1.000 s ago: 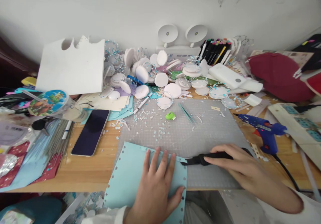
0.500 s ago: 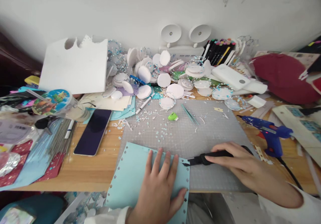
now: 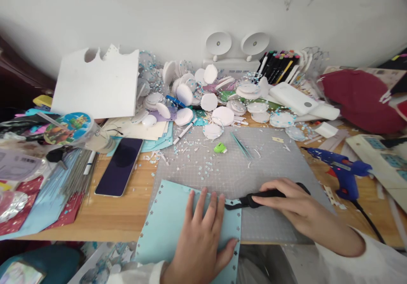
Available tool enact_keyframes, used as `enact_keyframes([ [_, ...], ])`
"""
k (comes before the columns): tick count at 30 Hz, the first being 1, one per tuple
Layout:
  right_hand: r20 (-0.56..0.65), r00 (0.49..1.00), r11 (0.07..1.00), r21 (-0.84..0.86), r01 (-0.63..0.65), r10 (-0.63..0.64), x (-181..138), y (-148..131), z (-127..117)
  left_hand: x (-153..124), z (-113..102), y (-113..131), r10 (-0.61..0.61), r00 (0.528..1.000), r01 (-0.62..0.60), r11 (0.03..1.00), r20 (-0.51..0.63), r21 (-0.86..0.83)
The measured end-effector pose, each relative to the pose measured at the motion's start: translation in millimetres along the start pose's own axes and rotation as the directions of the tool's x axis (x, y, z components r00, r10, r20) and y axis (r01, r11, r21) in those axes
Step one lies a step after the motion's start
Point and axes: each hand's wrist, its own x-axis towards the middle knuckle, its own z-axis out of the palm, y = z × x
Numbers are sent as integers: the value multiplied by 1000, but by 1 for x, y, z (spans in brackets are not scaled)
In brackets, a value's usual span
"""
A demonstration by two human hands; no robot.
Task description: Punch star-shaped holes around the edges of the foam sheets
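Note:
A light blue sheet of paper (image 3: pixel 165 224) lies over the front edge of the cutting mat, with small flower- or star-shaped holes along its left and right sides. My left hand (image 3: pixel 203 233) rests flat on it, fingers spread. In my right hand (image 3: pixel 292 205) is a black handheld hole punch (image 3: pixel 270 195), fingers wrapped around its handles. The punch's jaws reach over the sheet's upper right corner. Beyond the sheet, tiny pale star-shaped cut-outs (image 3: pixel 205 169) are scattered on the grey cutting mat (image 3: pixel 254 169), near a small green tool (image 3: pixel 220 148) and teal tweezers (image 3: pixel 241 146).
A phone (image 3: pixel 120 167) and a lidded cup (image 3: pixel 74 131) are at the left. White foam discs (image 3: pixel 222 116) crowd the back, beside markers (image 3: pixel 282 65). To the right, a blue glue gun (image 3: pixel 341 167) trails a cord, near a power strip (image 3: pixel 381 157) and a red cap (image 3: pixel 359 99).
My right hand has shifted left, carrying the punch's jaws further over the paper's upper right corner. My left hand stays flat on the sheet.

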Motion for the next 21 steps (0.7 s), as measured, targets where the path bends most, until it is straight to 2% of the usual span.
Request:
enact_keyframes([
  [5,39,999,1000,3,2,-2,4,-1,0,0,2,1,0,1000,0,1000,-10,19],
  [10,6,1000,1000,-2,-3,3,4,1,-3,-1,2,2,7,1000,-7,1000,-23,29],
  [17,-17,998,998,3,62,-62,26,-12,8,-1,0,1,10,1000,-9,1000,-23,22],
  [21,50,998,999,-14,43,-42,16,-15,9,-4,-4,-1,69,998,-69,997,4,-19],
])
